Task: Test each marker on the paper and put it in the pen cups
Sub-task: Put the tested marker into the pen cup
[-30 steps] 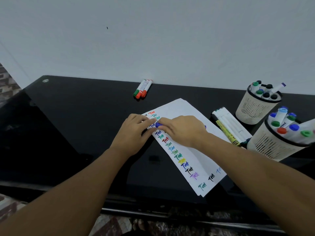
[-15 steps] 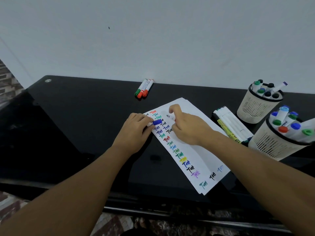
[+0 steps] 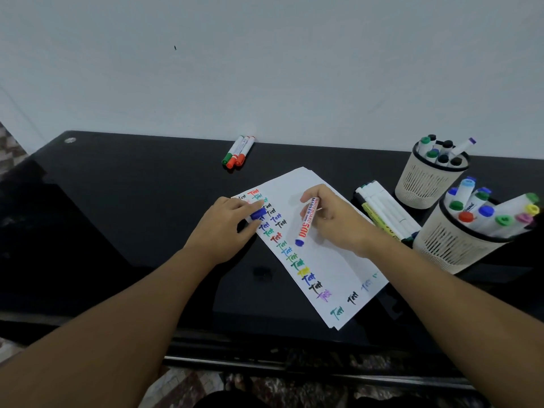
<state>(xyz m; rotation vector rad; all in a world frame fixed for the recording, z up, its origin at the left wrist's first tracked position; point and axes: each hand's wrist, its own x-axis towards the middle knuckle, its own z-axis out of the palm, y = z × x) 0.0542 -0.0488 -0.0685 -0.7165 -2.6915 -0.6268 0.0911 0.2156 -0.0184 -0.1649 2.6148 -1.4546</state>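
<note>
White paper [image 3: 329,260] with columns of coloured test marks lies on the black table [image 3: 123,207]. My right hand [image 3: 338,222] grips a blue whiteboard marker [image 3: 307,222] over the paper, its blue end pointing toward me. Resting on the paper's left edge, my left hand [image 3: 226,228] pinches the blue cap [image 3: 258,214]. Two cream pen cups stand at the right, the far cup [image 3: 426,184] and the near cup [image 3: 453,245], both full of markers.
Three markers [image 3: 238,153], one green and two red, lie at the back by the white wall. A bundle of white markers [image 3: 382,210] lies between the paper and the cups. The table's front edge runs below my forearms.
The two hands have come apart: my right hand pulled the marker out of its cap and swung it over the paper. My left hand kept the cap at the paper's edge.
</note>
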